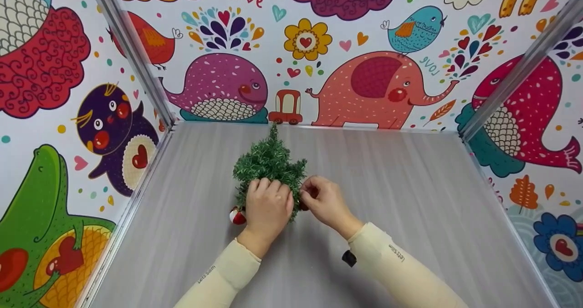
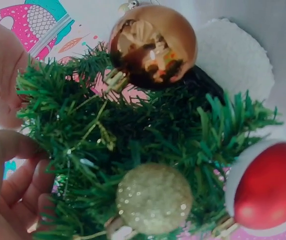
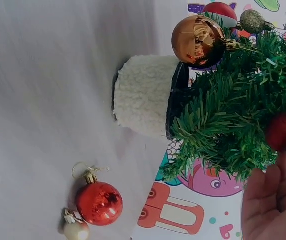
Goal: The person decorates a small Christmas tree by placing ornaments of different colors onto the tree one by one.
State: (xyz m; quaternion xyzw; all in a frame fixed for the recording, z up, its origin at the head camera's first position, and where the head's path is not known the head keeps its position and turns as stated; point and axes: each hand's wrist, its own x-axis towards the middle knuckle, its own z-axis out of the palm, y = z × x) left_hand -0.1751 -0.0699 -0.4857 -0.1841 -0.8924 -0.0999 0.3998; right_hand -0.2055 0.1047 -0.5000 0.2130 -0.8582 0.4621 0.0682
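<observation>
A small green Christmas tree [image 1: 271, 155] stands before me in a pot with a white fleecy cover [image 3: 145, 95]. My left hand [image 1: 268, 203] holds its front branches with curled fingers. At the tree's right side my right hand [image 1: 325, 201] pinches a dark red bauble [image 3: 282, 131], its thumb hidden in the right wrist view. On the lower branches hang a shiny copper bauble [image 2: 155, 47], a glittery gold bauble [image 2: 154, 198] and a red-and-white bauble [image 2: 270, 187].
On the grey tabletop [image 1: 410, 185], a loose red bauble [image 3: 99, 203] with a gold loop lies beside a small pale bauble [image 3: 76, 230]. Printed cartoon panels [image 1: 218, 84] wall the table at the back and both sides.
</observation>
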